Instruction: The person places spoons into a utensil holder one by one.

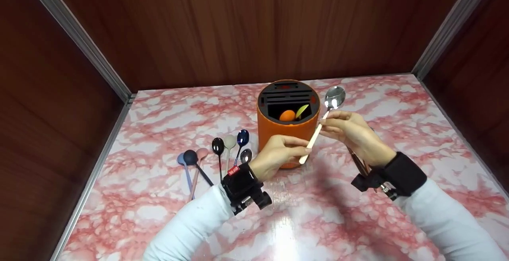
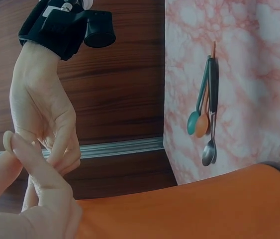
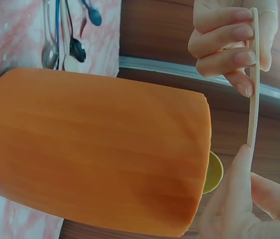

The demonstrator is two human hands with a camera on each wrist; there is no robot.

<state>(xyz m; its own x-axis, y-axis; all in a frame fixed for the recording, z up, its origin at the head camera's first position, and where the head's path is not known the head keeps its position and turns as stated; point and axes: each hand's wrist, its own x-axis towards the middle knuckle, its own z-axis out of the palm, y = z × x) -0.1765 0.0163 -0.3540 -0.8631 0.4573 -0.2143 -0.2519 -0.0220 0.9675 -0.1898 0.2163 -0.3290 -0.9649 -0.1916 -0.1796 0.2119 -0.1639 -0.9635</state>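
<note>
Cream-handled spoon (image 1: 316,135): in both hands on my feed; tilted, silver bowl up just right of the rim of the orange utensil holder (image 1: 270,131), handle slanting past the holder's front right, apart from it.
Left hand (image 1: 278,152): thumb and fingers pinching the handle near its lower end, right in front of the holder.
Right hand (image 1: 356,133): thumb and fingers pinching the handle up near the bowl, just right of the holder.
Inside holder: I see an orange spoon bowl (image 1: 287,115) and a yellow-green spoon (image 1: 303,111), side by side in the large front slot.
Left of holder: glossy black (image 1: 218,145), pale grey (image 1: 229,141), dark blue (image 1: 243,137) and small silver (image 1: 246,155) spoons near; light blue, navy, pink farther out.
Right of holder: teal spoon (image 2: 193,122), orange spoon (image 2: 202,125), black-handled spoon (image 2: 213,89), grouped close; I get these from the left wrist view.
Under holder: pink marbled tabletop (image 1: 119,213).
</note>
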